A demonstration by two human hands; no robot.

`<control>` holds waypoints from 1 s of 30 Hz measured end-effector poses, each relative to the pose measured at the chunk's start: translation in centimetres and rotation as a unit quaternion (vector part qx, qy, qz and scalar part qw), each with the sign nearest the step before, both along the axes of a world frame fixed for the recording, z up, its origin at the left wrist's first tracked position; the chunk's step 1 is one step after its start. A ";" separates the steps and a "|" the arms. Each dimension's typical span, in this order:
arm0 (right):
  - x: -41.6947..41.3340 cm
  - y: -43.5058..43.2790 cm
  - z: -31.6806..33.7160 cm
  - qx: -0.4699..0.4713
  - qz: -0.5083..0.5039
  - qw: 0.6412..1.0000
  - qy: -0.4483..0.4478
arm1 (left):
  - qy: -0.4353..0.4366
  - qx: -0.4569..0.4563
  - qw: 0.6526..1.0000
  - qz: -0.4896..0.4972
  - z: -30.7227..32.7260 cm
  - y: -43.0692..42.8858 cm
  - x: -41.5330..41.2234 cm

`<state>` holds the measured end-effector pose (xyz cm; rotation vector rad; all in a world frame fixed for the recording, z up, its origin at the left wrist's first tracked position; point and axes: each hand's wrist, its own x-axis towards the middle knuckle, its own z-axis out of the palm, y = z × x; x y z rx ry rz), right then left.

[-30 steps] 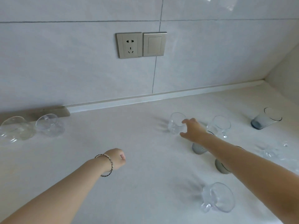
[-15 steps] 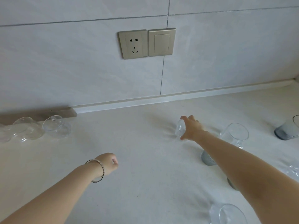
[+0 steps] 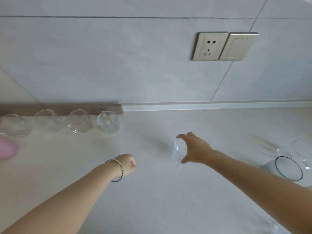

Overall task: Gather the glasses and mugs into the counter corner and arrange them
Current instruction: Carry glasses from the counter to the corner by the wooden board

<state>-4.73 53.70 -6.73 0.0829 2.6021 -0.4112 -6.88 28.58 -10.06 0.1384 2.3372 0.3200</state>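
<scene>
My right hand point(image 3: 195, 148) grips a small clear glass point(image 3: 179, 149) from the side, lifted a little above the white counter point(image 3: 152, 200) at centre. My left hand point(image 3: 128, 164), with a bracelet at the wrist, is curled into a fist with nothing in it, left of the glass. Several clear glass mugs stand in a row along the back wall at the left; the nearest is a clear mug point(image 3: 108, 122). A grey-tinted glass point(image 3: 287, 168) and a clear mug point(image 3: 298, 149) stand at the right, beside my right forearm.
A wall socket point(image 3: 210, 46) and a switch point(image 3: 238, 46) sit on the tiled wall above the counter. A brown strip point(image 3: 108, 108) runs behind the row of mugs. A blurred pink object point(image 3: 6, 150) shows at the left edge.
My right hand closed on the small clear glass, lifted it and carried it leftwards. The view swung left, so more mugs of the left row show. My left fist stayed put.
</scene>
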 end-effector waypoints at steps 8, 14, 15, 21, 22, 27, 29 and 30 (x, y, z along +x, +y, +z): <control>-9.0 -11.4 -0.3 -0.009 -0.025 0.999 0.047 | -0.005 0.000 1.000 0.017 -0.2 -9.8 -3.1; -13.6 -15.2 -1.8 0.016 -0.039 0.998 0.046 | -0.017 0.007 1.000 0.013 -1.4 -13.4 -4.7; -13.9 -15.5 -2.1 0.022 -0.037 0.998 0.044 | -0.018 0.008 1.000 0.009 -1.7 -13.7 -4.9; -13.5 -15.6 -3.7 0.022 -0.042 0.997 0.060 | -0.024 0.012 1.000 0.005 -2.5 -14.7 -5.1; -13.0 -15.5 -3.8 0.013 -0.049 0.996 0.071 | -0.024 0.010 1.000 0.008 -2.4 -14.6 -5.0; -7.9 -13.2 -3.8 0.005 -0.049 0.996 0.073 | -0.021 -0.004 1.000 -0.006 -1.5 -13.1 -3.7; -4.8 -11.1 -3.9 0.006 -0.047 0.998 0.033 | -0.016 -0.007 1.000 -0.018 -1.0 -11.7 -2.8; -3.2 -9.9 -3.9 0.008 -0.044 0.999 0.010 | -0.014 -0.008 1.000 -0.023 -0.7 -10.8 -2.3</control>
